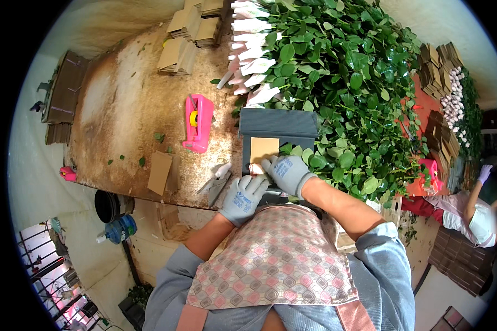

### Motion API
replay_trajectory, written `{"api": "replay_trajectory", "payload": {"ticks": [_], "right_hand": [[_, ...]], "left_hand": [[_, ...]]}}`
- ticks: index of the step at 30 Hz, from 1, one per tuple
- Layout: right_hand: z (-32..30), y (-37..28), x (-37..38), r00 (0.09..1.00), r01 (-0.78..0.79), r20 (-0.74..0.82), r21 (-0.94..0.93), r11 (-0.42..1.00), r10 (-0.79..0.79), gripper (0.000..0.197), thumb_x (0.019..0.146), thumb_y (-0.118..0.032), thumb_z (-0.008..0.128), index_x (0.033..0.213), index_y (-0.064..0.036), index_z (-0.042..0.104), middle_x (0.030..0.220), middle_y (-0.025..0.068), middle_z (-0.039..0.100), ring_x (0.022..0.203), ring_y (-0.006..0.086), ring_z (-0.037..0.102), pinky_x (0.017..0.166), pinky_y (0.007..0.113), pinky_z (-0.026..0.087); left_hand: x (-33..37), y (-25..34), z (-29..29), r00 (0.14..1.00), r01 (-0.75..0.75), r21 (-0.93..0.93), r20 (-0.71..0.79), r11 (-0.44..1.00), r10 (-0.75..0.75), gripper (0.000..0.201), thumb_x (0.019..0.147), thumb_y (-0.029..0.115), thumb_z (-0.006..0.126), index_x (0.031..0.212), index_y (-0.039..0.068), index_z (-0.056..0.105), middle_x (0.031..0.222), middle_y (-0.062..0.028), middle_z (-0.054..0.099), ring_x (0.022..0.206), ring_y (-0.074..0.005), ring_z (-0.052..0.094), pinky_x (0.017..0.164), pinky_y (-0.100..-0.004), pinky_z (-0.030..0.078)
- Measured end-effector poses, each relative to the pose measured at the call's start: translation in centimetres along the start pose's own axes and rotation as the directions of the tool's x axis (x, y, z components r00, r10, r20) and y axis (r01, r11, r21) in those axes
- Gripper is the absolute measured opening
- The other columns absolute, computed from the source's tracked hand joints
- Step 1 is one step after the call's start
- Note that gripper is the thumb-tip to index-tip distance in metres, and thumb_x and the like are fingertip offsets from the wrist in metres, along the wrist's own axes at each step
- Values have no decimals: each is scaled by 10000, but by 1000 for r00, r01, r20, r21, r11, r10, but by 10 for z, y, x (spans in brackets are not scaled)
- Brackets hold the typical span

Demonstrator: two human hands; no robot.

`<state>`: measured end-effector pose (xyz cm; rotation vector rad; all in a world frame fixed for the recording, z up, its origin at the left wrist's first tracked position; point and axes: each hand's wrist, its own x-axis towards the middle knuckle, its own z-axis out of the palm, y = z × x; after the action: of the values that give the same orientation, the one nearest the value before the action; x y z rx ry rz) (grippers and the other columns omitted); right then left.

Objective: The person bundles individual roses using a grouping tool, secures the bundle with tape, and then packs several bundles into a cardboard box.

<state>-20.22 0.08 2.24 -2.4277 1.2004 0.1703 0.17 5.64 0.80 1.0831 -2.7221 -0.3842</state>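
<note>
My gloved hands are close together at the near edge of a dark grey board [279, 122] with a raised far edge. A tan cardboard sheet [264, 150] lies on the board. Pale pink rose heads [256, 169] show at the sheet's near edge, beside the fingertips of my right hand [288, 173]. That hand is closed over the roses, and their stems are hidden under it. Just nearer and to the left, my left hand [243, 199] has its fingers bent and pressed together; what they hold is hidden. Loose pale rose heads [223, 170] lie on the table to its left.
A large heap of leafy rose stems [348, 71] fills the right side, with white-wrapped heads [254, 47] at its left. A pink tape dispenser [199, 124], cardboard sheets [161, 172] and cardboard stacks [179, 47] stand on the worn table [113, 110]. Another person [472, 212] is at far right.
</note>
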Motion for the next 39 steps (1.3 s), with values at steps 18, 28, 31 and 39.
{"api": "replay_trajectory", "payload": {"ticks": [18, 28, 31, 39], "right_hand": [[-194, 100, 41, 721, 81, -692, 28, 996, -39, 189, 893, -180, 609, 1055, -87, 636, 976, 168, 664, 860, 370, 681, 742, 472, 547], [-257, 264, 114, 602, -644, -523, 129, 754, 603, 258, 955, -132, 521, 1058, -82, 751, 1122, 165, 744, 1032, 317, 731, 831, 449, 590], [-252, 260, 108, 645, -634, -517, 48, 772, 562, 260, 958, -154, 545, 1168, -83, 683, 1184, 161, 709, 1036, 322, 724, 807, 454, 585], [-311, 230, 19, 486, -668, -853, -225, 710, 187, 290, 887, -141, 624, 1168, -104, 563, 1031, 121, 624, 828, 253, 694, 670, 388, 579]], "left_hand": [[19, -15, -10, 996, -28, 88, 83, 996, 20, 429, 808, 305, 719, 1201, 137, 681, 1323, 14, 606, 1157, -224, 529, 891, -432, 435], [30, -12, -11, 990, -100, 18, -101, 995, 102, 337, 698, 123, 672, 1033, 105, 698, 1140, -16, 648, 878, -267, 584, 700, -421, 467], [26, -13, -8, 997, -65, 13, -42, 998, 66, 317, 718, 137, 665, 1031, 122, 717, 1168, 8, 646, 932, -252, 581, 755, -431, 468], [23, -17, -8, 994, -99, 42, -32, 994, 100, 356, 732, 245, 737, 1056, 108, 682, 1155, -22, 636, 886, -274, 580, 713, -415, 484]]}}
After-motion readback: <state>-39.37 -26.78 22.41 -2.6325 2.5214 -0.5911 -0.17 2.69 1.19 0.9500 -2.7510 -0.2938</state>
